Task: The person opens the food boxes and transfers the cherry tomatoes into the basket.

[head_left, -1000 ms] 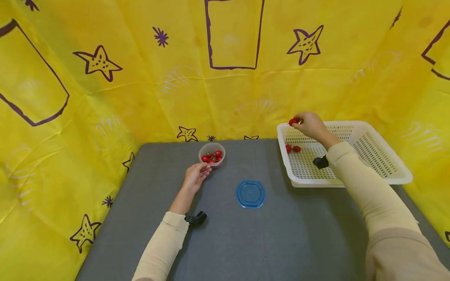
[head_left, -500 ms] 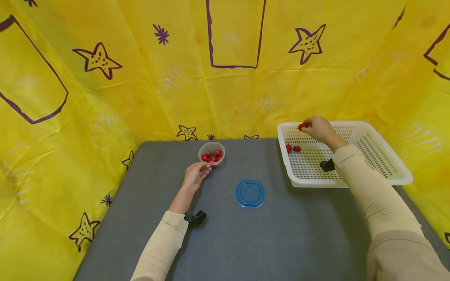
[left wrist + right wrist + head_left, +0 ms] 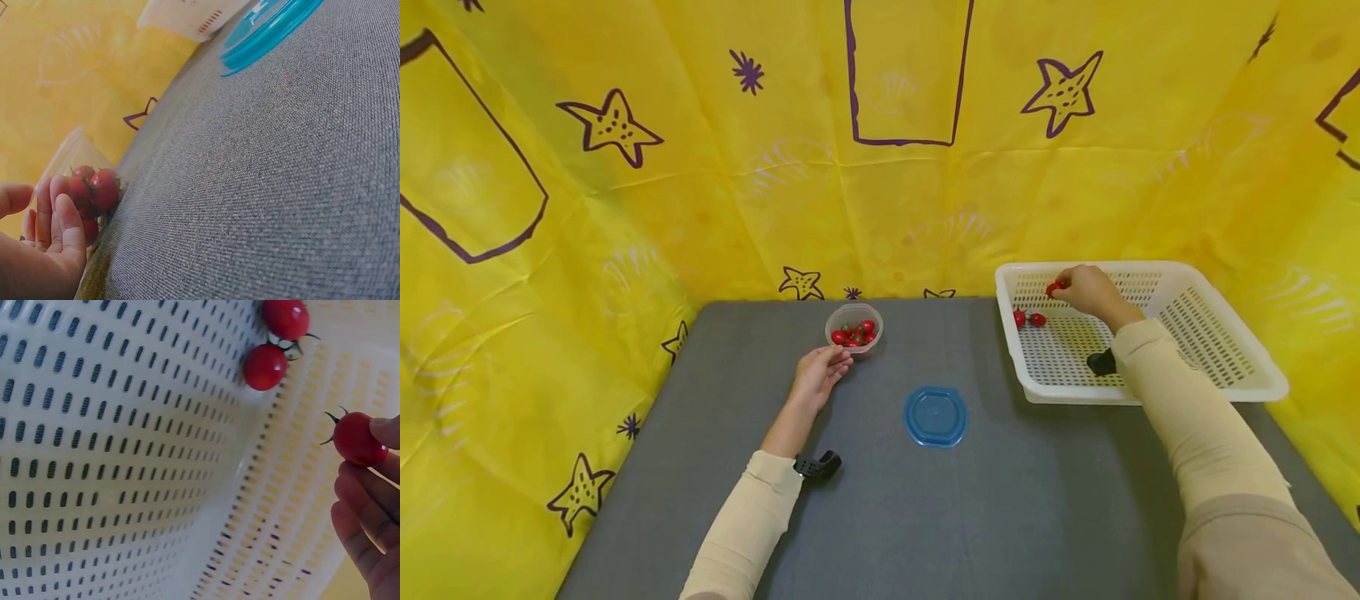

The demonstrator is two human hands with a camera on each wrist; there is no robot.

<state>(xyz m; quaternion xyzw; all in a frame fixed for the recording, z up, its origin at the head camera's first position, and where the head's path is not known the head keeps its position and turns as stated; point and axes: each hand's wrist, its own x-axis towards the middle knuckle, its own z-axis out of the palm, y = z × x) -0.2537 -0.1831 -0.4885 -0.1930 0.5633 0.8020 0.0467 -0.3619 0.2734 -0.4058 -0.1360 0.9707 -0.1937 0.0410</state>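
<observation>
Yellow cloth (image 3: 700, 225) backs right fingers (image 3: 356, 534) pinching a tomato (image 3: 359, 440) and left fingers (image 3: 70, 228), loosely parted, at a plastic tub (image 3: 853, 313).

The left hand (image 3: 56, 234) partly hides tomatoes (image 3: 105, 189) in the tub (image 3: 74, 150); whether it grips the tub is unclear. In that wrist's view the lid (image 3: 269, 34) is cut off at one o'clock, the basket (image 3: 184, 17) at twelve; in the other, the right hand (image 3: 370, 503) at four, covering part of one tomato (image 3: 355, 439)
</observation>
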